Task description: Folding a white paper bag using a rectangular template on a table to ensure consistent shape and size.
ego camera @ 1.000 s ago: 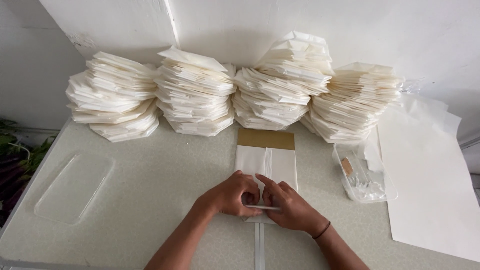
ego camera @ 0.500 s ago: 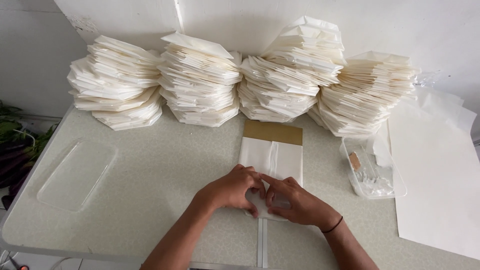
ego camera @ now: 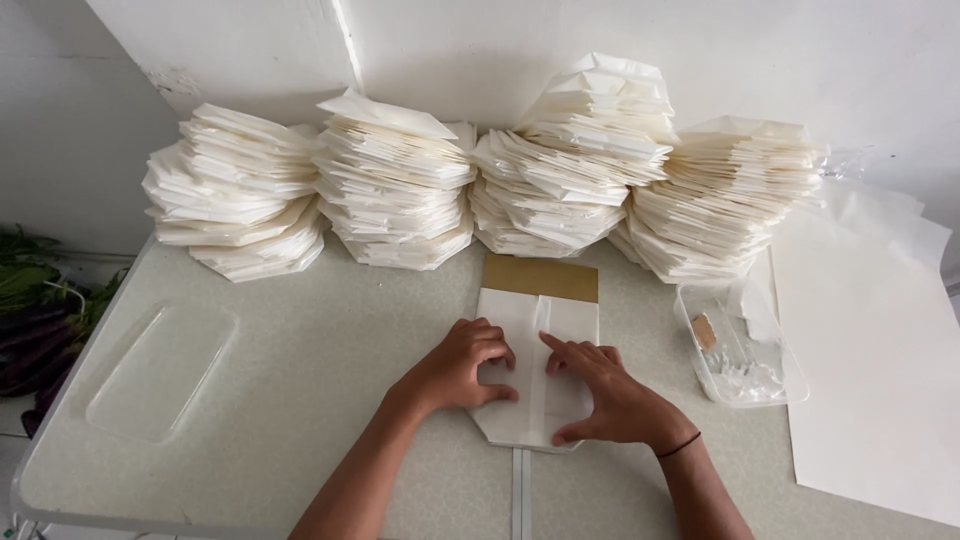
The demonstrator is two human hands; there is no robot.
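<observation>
My left hand (ego camera: 462,367) and right hand (ego camera: 605,395) both press flat on the white folded paper piece (ego camera: 537,365), which lies in the middle of the table (ego camera: 330,330) just in front of me, its brown band (ego camera: 541,277) at the far end. A second ago my hands sat closer together, nearly overlapping over the near end of the piece; now they are spread to either side of its centre fold, and the lower corners look turned in to a point. My left fingers are curled, knuckles down on the left half; my right hand is opened wide, fingers splayed across the right half, thumb at the near edge. Neither hand grips anything. I judge the crease is being flattened. A narrow white strip (ego camera: 519,495) runs out from under the piece toward me. Behind stand the stacks of folded pieces (ego camera: 400,180), and a clear tray (ego camera: 740,350) sits near my right hand
</observation>
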